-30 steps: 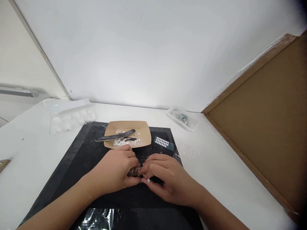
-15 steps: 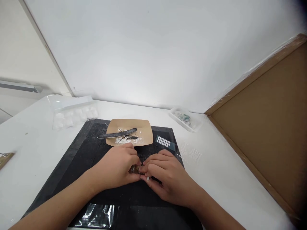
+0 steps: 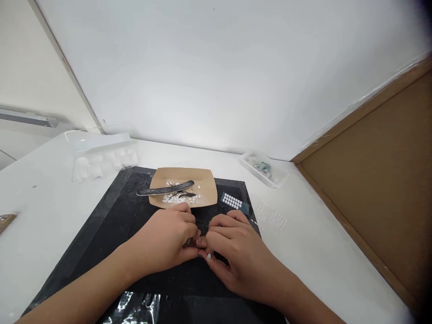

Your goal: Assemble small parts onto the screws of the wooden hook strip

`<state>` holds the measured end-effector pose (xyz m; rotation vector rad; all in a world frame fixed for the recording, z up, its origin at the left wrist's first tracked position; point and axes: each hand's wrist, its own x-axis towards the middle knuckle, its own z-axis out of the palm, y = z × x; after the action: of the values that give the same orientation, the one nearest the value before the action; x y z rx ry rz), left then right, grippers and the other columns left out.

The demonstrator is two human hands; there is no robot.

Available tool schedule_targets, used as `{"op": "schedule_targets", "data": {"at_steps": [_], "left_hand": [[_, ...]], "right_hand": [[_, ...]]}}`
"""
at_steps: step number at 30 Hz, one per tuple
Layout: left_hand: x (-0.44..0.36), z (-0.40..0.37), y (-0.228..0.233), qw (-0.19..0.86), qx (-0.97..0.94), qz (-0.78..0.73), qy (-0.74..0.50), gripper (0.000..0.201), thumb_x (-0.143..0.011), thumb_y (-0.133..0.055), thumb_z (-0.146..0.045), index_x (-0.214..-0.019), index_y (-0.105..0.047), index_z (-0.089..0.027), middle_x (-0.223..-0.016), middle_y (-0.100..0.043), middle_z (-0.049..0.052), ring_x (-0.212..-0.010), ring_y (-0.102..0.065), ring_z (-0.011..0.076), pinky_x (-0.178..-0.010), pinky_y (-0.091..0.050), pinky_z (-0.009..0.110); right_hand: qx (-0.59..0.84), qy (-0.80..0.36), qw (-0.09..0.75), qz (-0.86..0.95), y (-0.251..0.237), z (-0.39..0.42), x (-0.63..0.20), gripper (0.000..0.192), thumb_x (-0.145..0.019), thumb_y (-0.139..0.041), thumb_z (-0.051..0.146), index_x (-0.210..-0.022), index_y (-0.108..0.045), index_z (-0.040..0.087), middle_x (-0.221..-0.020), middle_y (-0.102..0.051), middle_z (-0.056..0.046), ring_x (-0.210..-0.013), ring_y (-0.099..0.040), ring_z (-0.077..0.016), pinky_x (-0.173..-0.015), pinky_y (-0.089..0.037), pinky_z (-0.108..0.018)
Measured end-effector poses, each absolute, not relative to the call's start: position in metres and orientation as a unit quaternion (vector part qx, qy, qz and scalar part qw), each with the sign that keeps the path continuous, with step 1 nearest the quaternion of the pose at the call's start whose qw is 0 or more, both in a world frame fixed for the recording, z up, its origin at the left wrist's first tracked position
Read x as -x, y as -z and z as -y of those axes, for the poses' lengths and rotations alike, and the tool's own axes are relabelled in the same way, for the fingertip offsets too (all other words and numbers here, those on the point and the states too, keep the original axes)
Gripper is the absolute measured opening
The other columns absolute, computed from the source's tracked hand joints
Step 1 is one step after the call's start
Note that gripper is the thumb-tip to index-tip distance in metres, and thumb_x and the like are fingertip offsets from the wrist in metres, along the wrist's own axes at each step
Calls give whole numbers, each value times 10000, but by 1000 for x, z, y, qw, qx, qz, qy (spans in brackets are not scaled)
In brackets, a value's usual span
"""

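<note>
Here, a small brown object (image 3: 191, 242) sits pinched between the fingertips of both hands, just below the centre of the frame, low over a black mat (image 3: 111, 225). Only a sliver of it shows; its shape is mostly hidden by the fingers. The left hand (image 3: 165, 245) curls over it from the left, its grip closed on the object with thumb below and fingers above. The right hand (image 3: 236, 256) meets it from the right, its grip also pressed together on the same object, and a tiny white bit (image 3: 209, 256) shows at the tip of its thumb. The two hands touch each other at the fingertips.

Just above the hands, at the far edge of the mat, lies a brown paper tray (image 3: 205, 180). In it rests a long dark file (image 3: 165, 188) among white crumbs (image 3: 175, 198). To the right of the tray, near the right hand, lies a small dark card with rows of white dots (image 3: 233, 202). The mat lies on a white worktop (image 3: 320, 243). At centre left of the frame stands a clear plastic box (image 3: 101, 155), and right of centre, by the wall, a small clear dish (image 3: 263, 168) with greenish bits in it. A brown board (image 3: 378, 180) leans along the right edge of the frame. A shiny plastic sheet (image 3: 135, 308) lies at the bottom edge of the mat.
</note>
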<state>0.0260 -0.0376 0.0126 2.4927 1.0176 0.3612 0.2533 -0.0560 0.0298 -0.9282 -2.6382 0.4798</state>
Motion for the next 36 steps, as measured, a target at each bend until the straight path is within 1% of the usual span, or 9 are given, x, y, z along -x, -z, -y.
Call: {"op": "schedule_targets", "data": {"at_steps": [3, 7, 11, 15, 19, 24, 30, 33, 36], "left_hand": [[-26, 38, -10, 207, -897, -368, -133, 196, -909, -806, -363, -809, -756, -202, -796, -710, 20, -913, -627, 242, -769, -460, 350], [-26, 38, -7, 207, -894, -370, -144, 190, -894, -826, -365, -827, -759, -201, -801, -716, 13, -912, -634, 236, -768, -466, 342], [-27, 38, -8, 205, -894, -373, -141, 189, -895, -829, -370, -845, -767, -199, -805, -719, 17, -908, -645, 234, -769, -469, 339], [-25, 39, -9, 204, -894, -378, -127, 206, -902, -819, -406, -916, -778, -205, -835, -723, 17, -904, -646, 237, -774, -480, 351], [-24, 40, -10, 201, -894, -386, -106, 225, -863, -854, -404, -944, -767, -213, -858, -720, 19, -942, -637, 256, -772, -492, 355], [-24, 38, -12, 189, -896, -392, -85, 321, -785, -926, -412, -962, -756, -204, -903, -732, 30, -967, -650, 275, -785, -502, 369], [-23, 41, -15, 180, -896, -396, -92, 466, -738, -949, -474, -1060, -757, -198, -923, -747, 44, -975, -676, 297, -787, -511, 377], [-23, 43, -17, 174, -894, -400, -104, 544, -701, -945, -563, -1057, -751, -200, -926, -742, 43, -933, -693, 296, -748, -506, 366], [-24, 45, -19, 168, -887, -410, -131, 612, -681, -941, -598, -1101, -724, -209, -994, -729, 38, -877, -709, 272, -708, -503, 349]], "right_hand": [[327, -178, 155, 915, -28, 58, -253, 139, -952, -634, 127, -891, -550, 220, -859, -723, 35, -961, -632, -198, -841, -322, -401], [329, -191, 173, 909, -22, 58, -256, 143, -978, -632, 138, -887, -566, 227, -880, -744, 22, -966, -643, -207, -833, -330, -407], [299, -203, 216, 907, -13, 54, -262, 133, -1000, -655, 145, -931, -582, 232, -951, -773, 21, -983, -669, -195, -826, -354, -392], [266, -196, 265, 906, -6, 51, -264, 135, -1003, -695, 147, -978, -585, 221, -999, -785, 23, -975, -689, -172, -832, -378, -368], [259, -194, 292, 900, -6, 50, -262, 170, -982, -731, 144, -970, -580, 220, -1004, -793, 30, -965, -705, -165, -849, -407, -361], [288, -204, 329, 876, -7, 47, -265, 173, -963, -752, 134, -987, -614, 236, -1030, -801, 35, -964, -704, -164, -889, -486, -354], [314, -231, 346, 854, -9, 43, -274, 119, -970, -778, 208, -1023, -682, 255, -1017, -798, 17, -933, -716, -157, -813, -569, -293], [332, -247, 348, 841, -9, 41, -276, 110, -947, -820, 260, -988, -717, 260, -971, -798, 18, -911, -721, -159, -790, -568, -282], [354, -262, 359, 823, -9, 41, -275, 143, -904, -867, 329, -919, -743, 258, -861, -772, 19, -795, -694, -155, -683, -527, -268]]}}
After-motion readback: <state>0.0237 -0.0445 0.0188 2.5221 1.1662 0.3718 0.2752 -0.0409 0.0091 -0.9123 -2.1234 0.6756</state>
